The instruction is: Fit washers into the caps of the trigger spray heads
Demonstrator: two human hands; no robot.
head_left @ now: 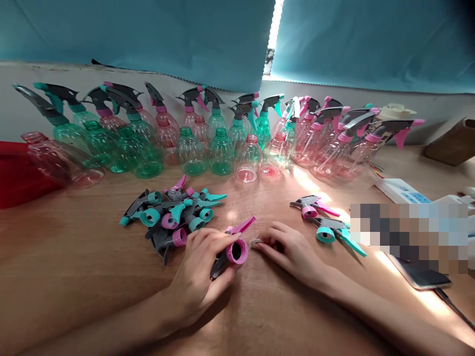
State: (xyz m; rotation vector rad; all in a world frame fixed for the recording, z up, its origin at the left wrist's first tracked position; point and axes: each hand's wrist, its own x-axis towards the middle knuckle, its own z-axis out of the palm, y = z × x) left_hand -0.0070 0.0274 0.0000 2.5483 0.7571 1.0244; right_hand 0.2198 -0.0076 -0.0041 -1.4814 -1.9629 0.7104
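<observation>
My left hand (202, 272) is wrapped round a grey and pink spray head (237, 252), its pink threaded collar facing me and its pink trigger pointing up to the right. Just right of it, my right hand (289, 247) pinches a small whitish disc (256, 243), likely a gasket, close to the collar but apart from it. Beyond my left hand lies a pile of loose spray heads (178, 210), grey with teal or pink parts. A pink spray head (309, 206) and a teal spray head (330, 232) lie past my right hand.
Along the wall stand several green and pink bottles (220, 155), some with spray heads fitted, some uncapped. A red item (22, 178) is at the left edge. A white power strip (401, 190), a phone (423, 274) with a cable and a brown block (451, 142) are at right.
</observation>
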